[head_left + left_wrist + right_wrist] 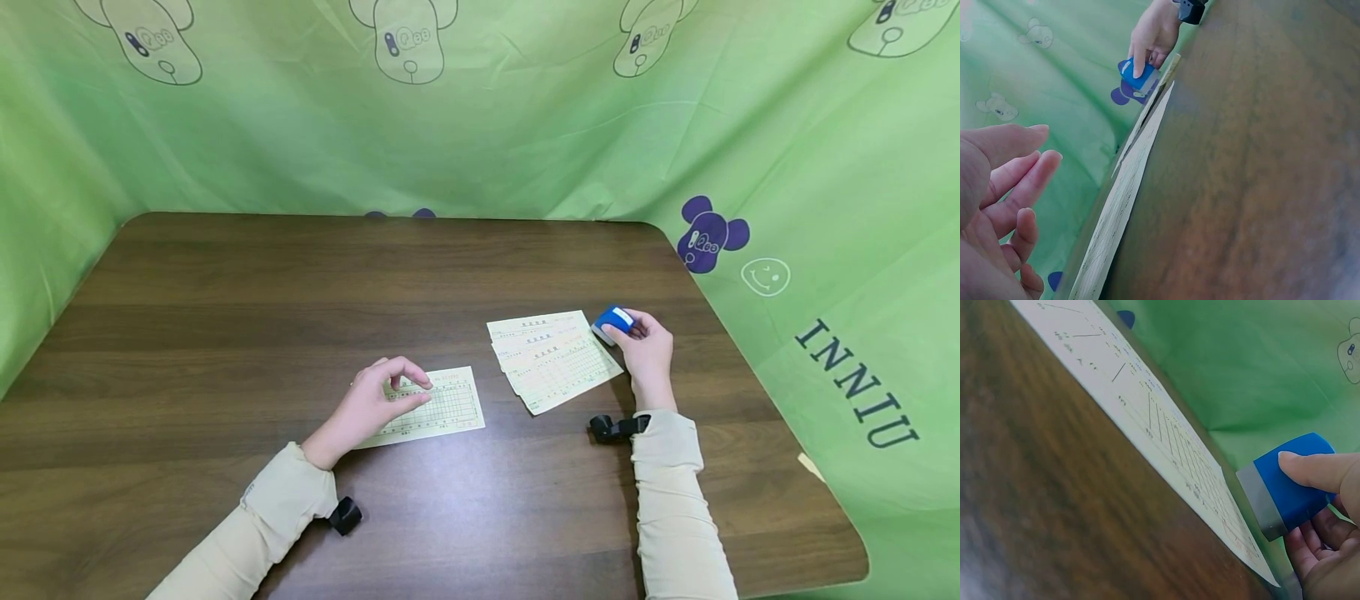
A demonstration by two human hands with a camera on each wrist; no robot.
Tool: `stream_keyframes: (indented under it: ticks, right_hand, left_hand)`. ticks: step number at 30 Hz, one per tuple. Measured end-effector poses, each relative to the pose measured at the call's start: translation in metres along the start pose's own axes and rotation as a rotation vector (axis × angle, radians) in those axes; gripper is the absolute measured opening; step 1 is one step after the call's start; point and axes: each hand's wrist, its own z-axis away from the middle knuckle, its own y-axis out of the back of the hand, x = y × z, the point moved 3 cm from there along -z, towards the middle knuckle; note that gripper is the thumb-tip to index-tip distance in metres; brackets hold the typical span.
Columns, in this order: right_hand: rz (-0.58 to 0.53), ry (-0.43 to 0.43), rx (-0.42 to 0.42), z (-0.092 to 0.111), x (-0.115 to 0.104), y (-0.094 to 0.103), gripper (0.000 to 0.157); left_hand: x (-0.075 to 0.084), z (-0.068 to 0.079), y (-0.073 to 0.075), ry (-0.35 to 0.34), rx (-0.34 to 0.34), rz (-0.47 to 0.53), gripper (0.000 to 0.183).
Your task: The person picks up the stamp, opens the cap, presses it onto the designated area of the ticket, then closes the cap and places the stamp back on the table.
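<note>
My right hand [649, 348] pinches a blue stamp [1300, 481] with a grey base between thumb and fingers. It holds the stamp at the right corner of several overlapping printed forms [558, 367], which lie fanned on the table. Over a single form [450, 404] with a printed grid hovers my left hand [378, 396], covering that sheet's left part. Its thumb and forefinger curve towards each other with a gap between them, and nothing is in the hand. In the left wrist view, the left fingers [1022, 190] are loosely bent beside the paper.
A dark brown wooden table [262, 317] bears the papers. Green printed cloth [495, 142] hangs behind it and along both sides. Each wrist carries a small black camera, the right one [603, 428] low over the table. A pale strip [811, 467] is at the right edge.
</note>
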Motion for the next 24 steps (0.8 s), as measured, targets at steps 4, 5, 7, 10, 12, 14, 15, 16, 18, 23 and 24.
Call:
stream_keyframes:
  ticks: [4, 5, 7, 10, 12, 14, 15, 16, 18, 23, 24]
  right_hand:
    - [0.035, -0.008, -0.002, -0.0001, 0.001, 0.0008, 0.047]
    - [0.041, -0.009, -0.001, -0.0003, 0.0015, 0.001, 0.048]
    - [0.047, -0.009, -0.002, -0.0004, 0.002, 0.0012, 0.048]
    - [0.056, -0.006, -0.001, -0.0007, 0.0024, 0.0019, 0.048]
    - [0.063, 0.0, -0.001, -0.0005, 0.0024, 0.0023, 0.047]
    - [0.069, 0.001, -0.001, -0.0001, 0.0023, 0.0026, 0.047]
    - [0.072, 0.003, -0.002, 0.0002, 0.0023, 0.0026, 0.047]
    - [0.076, 0.005, -0.004, 0.0005, 0.0021, 0.0026, 0.047]
    - [0.087, 0.005, -0.009, 0.0006, 0.0023, 0.0024, 0.048]
    - [0.113, 0.016, -0.009, 0.0008, 0.0022, 0.0022, 0.049]
    - [0.11, 0.017, -0.007, 0.0008, 0.002, 0.0022, 0.048]
  left_hand:
    - [0.0008, 0.0001, 0.0003, 0.002, -0.002, 0.005, 0.015]
    - [0.0009, 0.0001, 0.0003, 0.002, -0.003, 0.006, 0.015]
    - [0.0004, 0.0002, 0.0001, 0.0, -0.003, 0.007, 0.015]
    - [0.0006, 0.0002, 0.0001, -0.001, -0.004, 0.01, 0.015]
    - [0.0006, 0.0001, 0.0001, -0.002, -0.005, 0.012, 0.015]
    - [0.0013, 0.0, 0.0004, 0.0, -0.006, 0.013, 0.016]
    - [0.0013, 0.0, 0.0005, 0.001, -0.006, 0.013, 0.016]
    - [0.0013, 0.0, 0.0007, 0.0, -0.005, 0.012, 0.016]
    - [0.0012, 0.0002, 0.001, 0.0, -0.003, 0.012, 0.016]
    - [0.0009, 0.0005, 0.0013, -0.001, -0.002, 0.011, 0.015]
    - [0.001, 0.0004, 0.0014, -0.002, -0.003, 0.011, 0.015]
